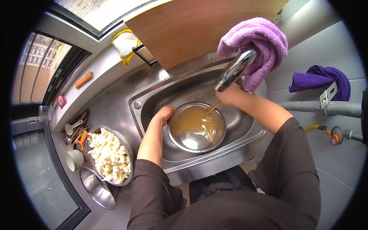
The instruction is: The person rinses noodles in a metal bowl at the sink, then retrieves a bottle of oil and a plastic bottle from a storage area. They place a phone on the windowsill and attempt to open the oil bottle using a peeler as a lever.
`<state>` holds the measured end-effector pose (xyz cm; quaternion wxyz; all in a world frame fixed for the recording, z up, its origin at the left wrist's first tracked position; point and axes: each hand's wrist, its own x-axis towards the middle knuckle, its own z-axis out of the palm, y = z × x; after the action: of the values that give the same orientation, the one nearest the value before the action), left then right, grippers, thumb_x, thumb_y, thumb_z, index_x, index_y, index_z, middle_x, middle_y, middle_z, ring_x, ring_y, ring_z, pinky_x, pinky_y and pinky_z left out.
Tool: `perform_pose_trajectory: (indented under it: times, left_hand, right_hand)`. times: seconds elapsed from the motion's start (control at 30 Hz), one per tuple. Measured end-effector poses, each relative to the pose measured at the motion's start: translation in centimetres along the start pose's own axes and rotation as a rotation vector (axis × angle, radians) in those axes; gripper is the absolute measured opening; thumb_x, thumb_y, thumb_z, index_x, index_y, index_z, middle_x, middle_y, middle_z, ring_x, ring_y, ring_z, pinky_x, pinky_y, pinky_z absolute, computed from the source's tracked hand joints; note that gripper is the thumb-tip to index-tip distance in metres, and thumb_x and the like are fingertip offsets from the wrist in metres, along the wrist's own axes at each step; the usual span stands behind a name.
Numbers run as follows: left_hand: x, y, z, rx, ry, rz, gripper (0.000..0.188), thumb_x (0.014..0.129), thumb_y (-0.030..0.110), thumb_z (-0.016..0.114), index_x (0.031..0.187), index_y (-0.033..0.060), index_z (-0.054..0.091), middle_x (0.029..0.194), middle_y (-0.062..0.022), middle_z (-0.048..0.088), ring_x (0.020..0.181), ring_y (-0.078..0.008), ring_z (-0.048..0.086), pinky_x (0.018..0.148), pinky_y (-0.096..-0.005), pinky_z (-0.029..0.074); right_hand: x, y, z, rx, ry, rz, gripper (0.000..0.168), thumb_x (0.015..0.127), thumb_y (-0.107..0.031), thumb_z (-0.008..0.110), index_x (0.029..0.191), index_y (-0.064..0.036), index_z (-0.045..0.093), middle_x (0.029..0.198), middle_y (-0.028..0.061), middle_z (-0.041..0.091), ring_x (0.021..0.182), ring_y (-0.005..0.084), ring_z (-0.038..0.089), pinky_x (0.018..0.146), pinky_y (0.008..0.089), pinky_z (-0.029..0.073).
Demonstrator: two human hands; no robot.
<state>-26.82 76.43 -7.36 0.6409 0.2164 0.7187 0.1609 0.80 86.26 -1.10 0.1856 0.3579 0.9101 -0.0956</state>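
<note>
A round stainless steel bowl [198, 150] is in the metal sink [238, 120], with cloudy yellowish liquid [194, 119] inside. My left hand [166, 114] grips the bowl's left rim. My right hand [230, 94], partly covered by the chrome faucet [236, 69], holds wooden chopsticks [212, 107]. Their tips dip into the liquid near the bowl's far right side, where the surface is rippled. What lies under the liquid cannot be made out.
Left of the sink stands a steel bowl heaped with cauliflower florets [110, 158], beside another steel bowl [97, 188], stacked small bowls [74, 160] and an orange peeler [82, 140]. A purple towel [267, 37] drapes over the faucet. A wooden board [184, 31] leans behind the sink.
</note>
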Motion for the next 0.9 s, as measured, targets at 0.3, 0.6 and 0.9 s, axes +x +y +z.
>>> perform_pose_trajectory:
  times: [0.3, 0.6, 0.9]
  left_hand:
    - [-4.4, 0.2, -1.9, 0.021, 0.061, 0.044, 0.021, 0.091, 0.018, 0.052, 0.091, 0.0010, 0.064, 0.073, -0.0046, 0.060, 0.058, -0.0135, 0.053, 0.048, -0.0286, 0.041]
    - [-10.8, 2.5, -0.3, 0.305, 0.431, 0.382, 0.020, 0.086, 0.018, 0.060, 0.083, -0.0006, 0.057, 0.069, -0.0121, 0.060, 0.062, -0.0245, 0.062, 0.061, -0.0370, 0.050]
    - [-15.7, 3.9, 6.3, 0.989, 0.727, 0.737, 0.018, 0.084, 0.014, 0.059, 0.086, -0.0025, 0.053, 0.066, -0.0225, 0.063, 0.063, -0.0407, 0.064, 0.060, -0.0483, 0.051]
  right_hand:
    - [-5.2, -0.5, -0.1, 0.256, -0.011, 0.204, 0.017, 0.079, -0.019, 0.061, 0.086, -0.009, 0.073, 0.083, 0.0140, 0.069, 0.079, 0.0321, 0.067, 0.068, 0.0434, 0.053]
    - [-12.5, 0.1, 0.9, 0.573, 0.098, 0.412, 0.022, 0.084, -0.029, 0.060, 0.097, -0.015, 0.071, 0.086, 0.0094, 0.068, 0.082, 0.0309, 0.065, 0.071, 0.0427, 0.051]
    - [-15.2, -0.7, -1.2, 0.294, 0.575, 0.389, 0.029, 0.073, -0.019, 0.070, 0.100, -0.010, 0.064, 0.076, 0.0077, 0.055, 0.071, 0.0271, 0.062, 0.060, 0.0407, 0.051]
